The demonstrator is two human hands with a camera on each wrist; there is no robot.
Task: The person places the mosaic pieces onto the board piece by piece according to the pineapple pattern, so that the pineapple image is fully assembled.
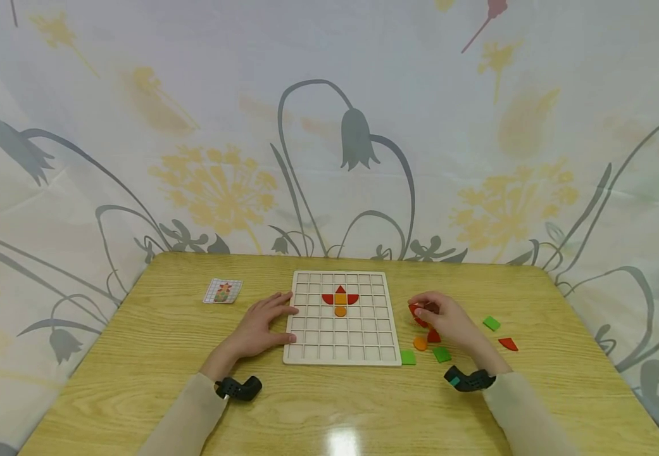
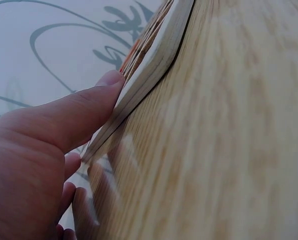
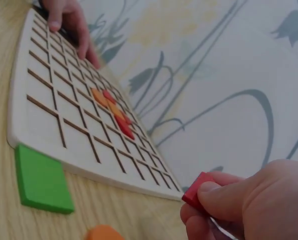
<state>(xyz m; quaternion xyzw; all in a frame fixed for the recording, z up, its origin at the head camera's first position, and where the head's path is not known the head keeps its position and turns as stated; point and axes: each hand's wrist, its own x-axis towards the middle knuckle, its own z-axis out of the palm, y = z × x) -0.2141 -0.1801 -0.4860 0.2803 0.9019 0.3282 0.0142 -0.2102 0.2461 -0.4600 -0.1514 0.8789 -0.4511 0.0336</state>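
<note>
A pale wooden grid board point(image 1: 357, 335) lies on the table, with square cells. Set in it are a red triangle point(image 1: 340, 289), an orange square point(image 1: 340, 299), an orange circle point(image 1: 340, 311) and a red curved-edged piece on each side of the square. My left hand point(image 1: 257, 326) rests at the board's left edge, its thumb and fingertips touching the rim. To the right of the board, my right hand point(image 1: 445, 316) pinches a small red piece point(image 3: 196, 191) between thumb and fingers. Its full shape is partly covered by the fingers.
Near the right hand lie an orange circle point(image 1: 420, 343), a red piece point(image 1: 433, 336), green pieces point(image 1: 441, 354) and a red quarter-circle point(image 1: 508, 344). A green square point(image 3: 43, 180) touches the board's near right corner. At the left lies a pattern card point(image 1: 223, 291).
</note>
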